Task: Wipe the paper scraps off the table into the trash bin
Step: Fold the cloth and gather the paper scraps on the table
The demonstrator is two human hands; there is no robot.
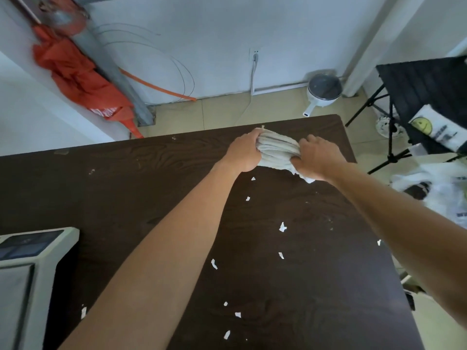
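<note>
A bunched pale grey cloth (276, 149) lies near the far edge of the dark wooden table (126, 178). My left hand (243, 154) grips its left end and my right hand (317, 159) grips its right end, both arms stretched forward. Several small white paper scraps are scattered on the table nearer to me, such as one scrap (282, 227) mid-table and another scrap (227, 334) close to the near edge. No trash bin shows in this view.
A white device (30, 251) sits on the table's left near corner. Beyond the far edge are a white pot with a lid (323, 90) on the floor and an orange cloth (75, 72). A black stand (394, 137) and plastic bags (434, 188) are right.
</note>
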